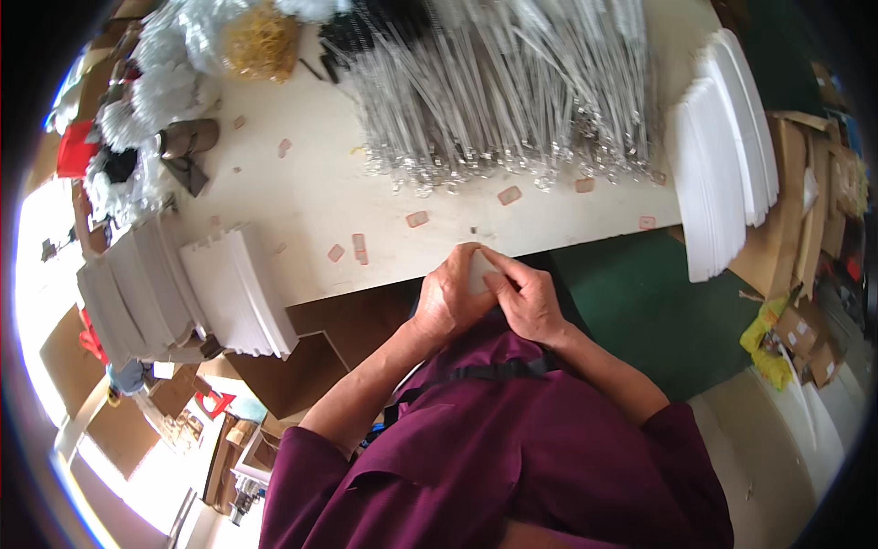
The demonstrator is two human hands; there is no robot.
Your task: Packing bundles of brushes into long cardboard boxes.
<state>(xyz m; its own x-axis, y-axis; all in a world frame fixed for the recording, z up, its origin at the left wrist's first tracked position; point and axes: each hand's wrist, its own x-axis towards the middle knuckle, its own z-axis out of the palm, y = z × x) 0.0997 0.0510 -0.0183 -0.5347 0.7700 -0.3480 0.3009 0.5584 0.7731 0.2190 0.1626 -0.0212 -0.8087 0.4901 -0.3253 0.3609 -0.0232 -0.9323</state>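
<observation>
In front of my body, at the table's near edge, both hands come together. My left hand [450,297] is closed around a small, pale, flat piece [480,272]. My right hand [529,297] grips the same piece from the other side, thumb across it. Most of the piece is hidden by my fingers, so its kind does not show. Small red-edged labels [417,220] lie scattered on the white table [274,201] beyond my hands. Farther back spreads a large pile of thin grey-clear rods [512,101] with shiny clear ends pointing toward me.
Stacks of white sheets stand at the left edge [236,288] and right edge [718,174] of the table. A brown cup [190,138], clear plastic bags [165,87] and a bag of yellow pieces [261,41] sit back left. Cardboard boxes [805,339] stand at right.
</observation>
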